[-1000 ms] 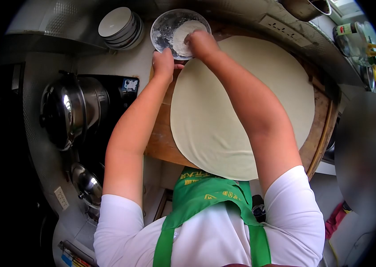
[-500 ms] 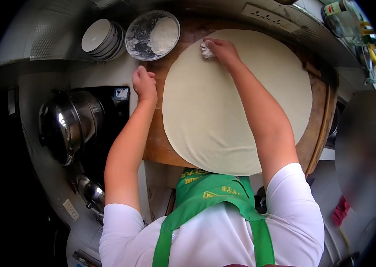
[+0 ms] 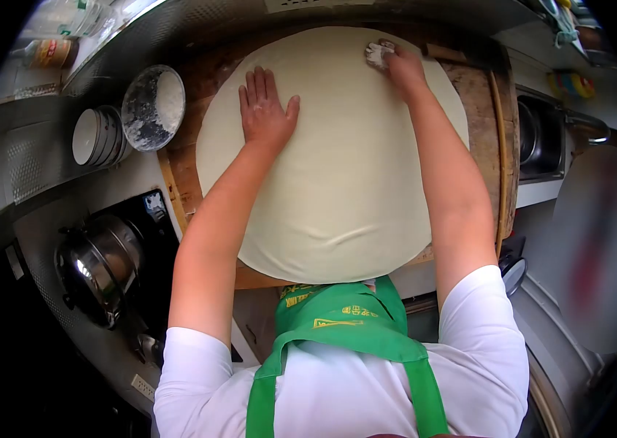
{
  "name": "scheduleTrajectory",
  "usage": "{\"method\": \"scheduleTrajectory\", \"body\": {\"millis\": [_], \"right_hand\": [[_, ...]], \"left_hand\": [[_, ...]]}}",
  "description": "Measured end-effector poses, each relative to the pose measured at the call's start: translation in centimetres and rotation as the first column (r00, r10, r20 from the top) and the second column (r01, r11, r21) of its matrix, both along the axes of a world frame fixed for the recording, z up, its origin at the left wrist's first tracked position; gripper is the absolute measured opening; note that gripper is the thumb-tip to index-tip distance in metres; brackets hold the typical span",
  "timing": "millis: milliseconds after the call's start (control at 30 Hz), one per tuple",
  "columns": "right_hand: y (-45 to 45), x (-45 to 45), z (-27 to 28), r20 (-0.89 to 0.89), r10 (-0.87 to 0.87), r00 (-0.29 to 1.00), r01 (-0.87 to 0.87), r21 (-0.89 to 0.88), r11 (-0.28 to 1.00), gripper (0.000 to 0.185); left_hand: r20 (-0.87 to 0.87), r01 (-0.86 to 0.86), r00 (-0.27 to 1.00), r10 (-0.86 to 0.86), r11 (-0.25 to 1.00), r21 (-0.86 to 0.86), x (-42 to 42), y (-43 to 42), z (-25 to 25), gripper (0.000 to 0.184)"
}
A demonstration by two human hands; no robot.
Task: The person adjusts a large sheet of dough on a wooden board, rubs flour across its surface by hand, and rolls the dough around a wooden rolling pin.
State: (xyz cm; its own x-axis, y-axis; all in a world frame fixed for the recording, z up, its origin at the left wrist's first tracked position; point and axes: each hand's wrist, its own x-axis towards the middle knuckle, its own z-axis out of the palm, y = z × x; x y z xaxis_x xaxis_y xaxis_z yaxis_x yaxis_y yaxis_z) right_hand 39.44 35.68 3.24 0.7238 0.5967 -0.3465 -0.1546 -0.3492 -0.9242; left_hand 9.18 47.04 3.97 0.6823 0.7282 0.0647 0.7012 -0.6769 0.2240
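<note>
Kitchen work area seen from above, with a wooden bench [image 3: 479, 109] spread before the wearer. Fingers of the right hand [image 3: 402, 67] are closed around a floury handful [image 3: 377, 54] at the far right part of the dough sheet [image 3: 338, 160]; contact with the sheet there cannot be told. Fingers of the left hand [image 3: 267, 115] are released and outspread, laid flat on its far left part, with nothing grasped. Rolling out appears largely done: the dough is extended as a broad, thin round covering most of the bench. Creases are left near the apron [image 3: 345, 321], and no clear dusting can be made out across the surface. Farther left, loose flour [image 3: 170, 101] is held in a bowl [image 3: 136, 121], beside stacked bowls [image 3: 86, 137]; nearer, a lidded pot [image 3: 100, 266] is seen.
</note>
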Motion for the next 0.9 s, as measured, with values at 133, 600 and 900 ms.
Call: {"method": "scheduleTrajectory", "body": {"millis": [133,600,900], "right_hand": [[-6.9,2.6,1.6,-0.166,-0.215,0.962,0.232,0.089,0.969,0.038],[-27.5,-8.7,1.9,-0.196,-0.537,0.821,0.545,-0.012,0.838,0.033],[-6.6,-9.2,1.3,-0.122,-0.188,0.975,0.215,0.275,0.937,0.040]], "left_hand": [[-0.018,0.216,0.976,-0.215,0.976,0.039,8.1,-0.6,0.8,0.082],[-0.054,0.756,0.649,-0.759,0.651,-0.072,14.5,-12.1,1.2,0.066],[-0.063,0.186,0.981,-0.184,0.982,0.041,-9.7,1.3,-0.5,0.064]]}}
